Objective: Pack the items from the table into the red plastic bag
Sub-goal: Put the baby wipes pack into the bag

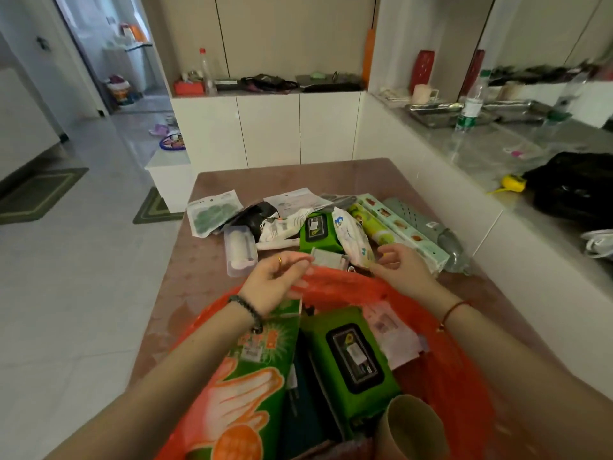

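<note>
Bag: the crinkled red plastic bag [441, 370] lay open at lower centre on the brown desk [212, 280], already holding a green wipes pack [351, 356].
Left hand [275, 280]: its grip pinched the bag's far rim.
Right hand [398, 263]: fingers loosely spread, holding nothing.
Advice: keep the mouth wide; lift the small flat grey packet [326, 257] next.
Hidden: bag bottom cut off below; the packet's label was unreadable.

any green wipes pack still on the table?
Yes, one green wipes pack lies on the table beyond the red bag.
</note>
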Tool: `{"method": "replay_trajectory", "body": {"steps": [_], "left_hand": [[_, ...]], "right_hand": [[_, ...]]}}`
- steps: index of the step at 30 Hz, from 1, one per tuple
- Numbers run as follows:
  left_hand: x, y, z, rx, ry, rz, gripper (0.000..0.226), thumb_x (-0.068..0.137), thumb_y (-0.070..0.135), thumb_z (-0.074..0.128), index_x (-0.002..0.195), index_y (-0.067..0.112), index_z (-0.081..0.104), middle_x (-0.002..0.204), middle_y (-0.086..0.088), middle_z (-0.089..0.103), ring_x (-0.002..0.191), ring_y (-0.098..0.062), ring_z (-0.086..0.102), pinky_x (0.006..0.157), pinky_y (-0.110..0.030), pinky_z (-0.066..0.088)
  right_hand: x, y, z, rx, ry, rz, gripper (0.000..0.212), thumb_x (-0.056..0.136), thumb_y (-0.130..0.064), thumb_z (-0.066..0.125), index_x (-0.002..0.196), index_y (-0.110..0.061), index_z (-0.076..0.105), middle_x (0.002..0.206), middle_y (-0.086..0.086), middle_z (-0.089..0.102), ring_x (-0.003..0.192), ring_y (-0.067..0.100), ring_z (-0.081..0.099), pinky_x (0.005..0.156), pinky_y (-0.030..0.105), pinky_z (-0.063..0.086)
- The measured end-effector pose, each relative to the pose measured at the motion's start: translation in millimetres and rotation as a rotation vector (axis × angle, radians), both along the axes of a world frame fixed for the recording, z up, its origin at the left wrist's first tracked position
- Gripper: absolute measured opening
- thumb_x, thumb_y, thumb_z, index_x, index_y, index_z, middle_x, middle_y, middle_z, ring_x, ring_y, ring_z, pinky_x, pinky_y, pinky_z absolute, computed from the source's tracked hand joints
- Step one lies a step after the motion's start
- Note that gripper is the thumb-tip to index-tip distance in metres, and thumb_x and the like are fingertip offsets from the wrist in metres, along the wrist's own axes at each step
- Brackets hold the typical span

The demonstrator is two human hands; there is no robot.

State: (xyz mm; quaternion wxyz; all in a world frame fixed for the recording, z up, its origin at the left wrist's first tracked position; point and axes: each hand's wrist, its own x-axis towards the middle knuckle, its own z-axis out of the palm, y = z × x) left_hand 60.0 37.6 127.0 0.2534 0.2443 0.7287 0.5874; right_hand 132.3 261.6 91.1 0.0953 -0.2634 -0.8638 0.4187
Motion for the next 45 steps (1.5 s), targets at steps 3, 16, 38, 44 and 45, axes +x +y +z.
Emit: {"method": "replay_trajectory", "body": {"steps": [3, 16, 38, 44, 45], "left_hand": [[-27, 29, -7, 0.015, -0.122, 0.067, 0.015, 0.092, 0.014, 0.045, 0.101, 0.015, 0.057, 0.086, 0.000, 0.063, 0.053, 0.005, 0.063, 0.051, -0.013, 0.053], [-91, 120, -25, 0.013, -0.619, 0.280, 0.023, 0.091, 0.024, 0.049, 0.110, 0.011, 0.048, 0.115, -0.013, 0.055, 0.090, -0.025, 0.059, 0.082, -0.033, 0.050], [11, 64, -1, 0.159, -0.380, 0.030, 0.060, 0.065, 0.042, 0.073, 0.118, 0.017, 0.058, 0.110, -0.006, 0.070, 0.097, -0.022, 0.069, 0.086, -0.040, 0.055], [25, 13, -20, -0.255, 0.249, 0.167, 0.060, 0.082, 0.041, 0.056, 0.134, 0.024, 0.032, 0.128, 0.005, 0.049, 0.110, -0.013, 0.054, 0.100, -0.031, 0.043], [22, 4, -18, -0.299, 0.389, 0.151, 0.056, 0.085, 0.035, 0.055, 0.135, 0.022, 0.033, 0.130, 0.005, 0.046, 0.115, -0.010, 0.050, 0.102, -0.025, 0.038]], "right_hand": [[-43, 18, -20, 0.072, -0.156, -0.015, 0.059, 0.081, -0.027, 0.066, 0.131, -0.008, 0.042, 0.124, 0.012, 0.056, 0.105, 0.025, 0.056, 0.079, 0.028, 0.044], [-134, 67, -59, 0.550, -0.281, 0.127, 0.014, 0.088, -0.014, 0.044, 0.086, -0.009, 0.056, 0.099, 0.015, 0.059, 0.092, 0.032, 0.057, 0.073, 0.036, 0.044], [29, -29, 42, -1.019, 0.126, 0.212, 0.054, 0.068, -0.025, 0.070, 0.119, -0.023, 0.053, 0.105, 0.004, 0.072, 0.088, 0.019, 0.071, 0.063, 0.028, 0.058], [75, -51, 2, -0.996, -0.080, 0.122, 0.045, 0.069, -0.018, 0.070, 0.112, -0.014, 0.060, 0.098, 0.011, 0.074, 0.073, 0.022, 0.071, 0.062, 0.031, 0.057], [78, -55, -6, -0.954, -0.111, 0.104, 0.043, 0.072, -0.017, 0.070, 0.114, -0.014, 0.059, 0.099, 0.010, 0.074, 0.075, 0.023, 0.071, 0.064, 0.032, 0.057]]}}
